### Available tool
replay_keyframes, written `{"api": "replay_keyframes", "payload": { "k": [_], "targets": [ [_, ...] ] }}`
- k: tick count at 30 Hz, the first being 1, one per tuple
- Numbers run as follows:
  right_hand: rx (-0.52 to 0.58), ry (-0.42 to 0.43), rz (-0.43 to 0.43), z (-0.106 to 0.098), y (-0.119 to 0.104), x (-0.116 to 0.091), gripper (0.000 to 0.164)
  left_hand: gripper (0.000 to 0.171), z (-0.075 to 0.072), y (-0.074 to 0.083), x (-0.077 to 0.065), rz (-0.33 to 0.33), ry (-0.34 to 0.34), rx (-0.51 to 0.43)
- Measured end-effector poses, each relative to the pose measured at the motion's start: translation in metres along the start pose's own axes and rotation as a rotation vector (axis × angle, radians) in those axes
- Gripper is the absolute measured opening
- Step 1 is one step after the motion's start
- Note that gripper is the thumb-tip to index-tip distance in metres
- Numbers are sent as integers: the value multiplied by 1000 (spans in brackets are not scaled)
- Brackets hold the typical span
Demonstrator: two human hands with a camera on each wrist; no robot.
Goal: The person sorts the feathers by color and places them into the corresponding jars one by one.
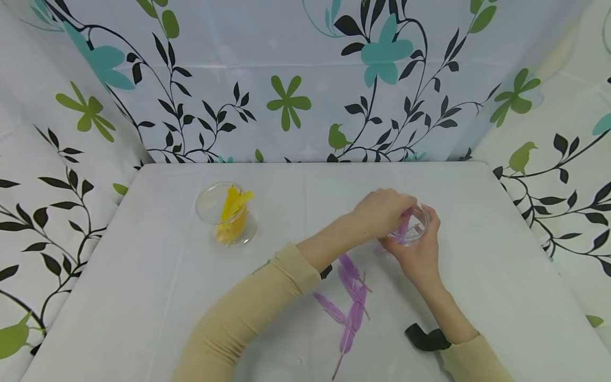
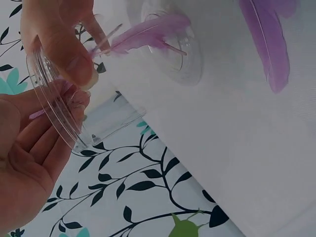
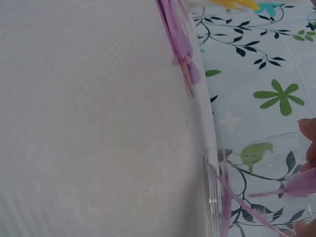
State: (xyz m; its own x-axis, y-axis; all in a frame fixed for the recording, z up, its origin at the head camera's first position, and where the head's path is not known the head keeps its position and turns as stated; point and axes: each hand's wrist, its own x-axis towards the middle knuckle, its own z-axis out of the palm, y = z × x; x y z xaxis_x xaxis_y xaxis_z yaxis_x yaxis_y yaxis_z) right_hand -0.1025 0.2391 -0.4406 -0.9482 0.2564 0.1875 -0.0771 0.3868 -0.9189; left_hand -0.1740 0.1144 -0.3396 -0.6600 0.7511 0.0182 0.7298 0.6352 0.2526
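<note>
Your left hand (image 1: 385, 212) bends its fingers at the mouth of the clear cup (image 1: 421, 222), right of centre; whether they pinch anything, I cannot tell. Your right hand (image 1: 421, 252) grips the cup's side. Purple feathers (image 1: 355, 314) lie lower centre, likely light, soft, easily creased: best taken by the quill (image 1: 338, 367). Upper left, a second cup (image 1: 208, 218) holds yellow feathers (image 1: 232, 215).

Loose feathers (image 1: 355, 318) lie on the counter (image 1: 143, 297); behind them are, leftward, a jar (image 1: 210, 204) containing other feathers (image 1: 232, 222) and, rightward, between left hand (image 1: 377, 213) and right hand (image 1: 422, 260), a second jar (image 1: 419, 222) with enclosed feathers (image 1: 404, 222).
</note>
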Motion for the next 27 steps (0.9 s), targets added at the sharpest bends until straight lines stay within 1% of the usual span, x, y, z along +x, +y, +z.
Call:
{"api": "replay_keyframes", "payload": {
  "k": [3,8,10,13,17,21,24,27],
  "targets": [
    [-2,2,-5,1,0,0,102,25,4,-1,-1,6,-24,3],
    [-8,6,3,1,0,0,101,23,3,-2,-6,12,-30,-33],
    [-5,7,3,1,0,0,101,22,1,-4,-9,14,-21,-61],
    [7,13,-9,1,0,0,102,20,-2,-9,-15,35,14,-89],
    [10,24,-24,1,0,-1,102,18,-9,-18,-29,67,81,-136],
    [-8,30,-28,1,0,-1,101,17,-17,-33,-47,57,148,-190],
    [-22,30,-19,2,-1,-1,102,16,-20,-48,-62,17,181,-217],
    [-35,30,-14,2,-2,0,104,16,-19,-65,-79,-46,172,-222]
  ]
}}
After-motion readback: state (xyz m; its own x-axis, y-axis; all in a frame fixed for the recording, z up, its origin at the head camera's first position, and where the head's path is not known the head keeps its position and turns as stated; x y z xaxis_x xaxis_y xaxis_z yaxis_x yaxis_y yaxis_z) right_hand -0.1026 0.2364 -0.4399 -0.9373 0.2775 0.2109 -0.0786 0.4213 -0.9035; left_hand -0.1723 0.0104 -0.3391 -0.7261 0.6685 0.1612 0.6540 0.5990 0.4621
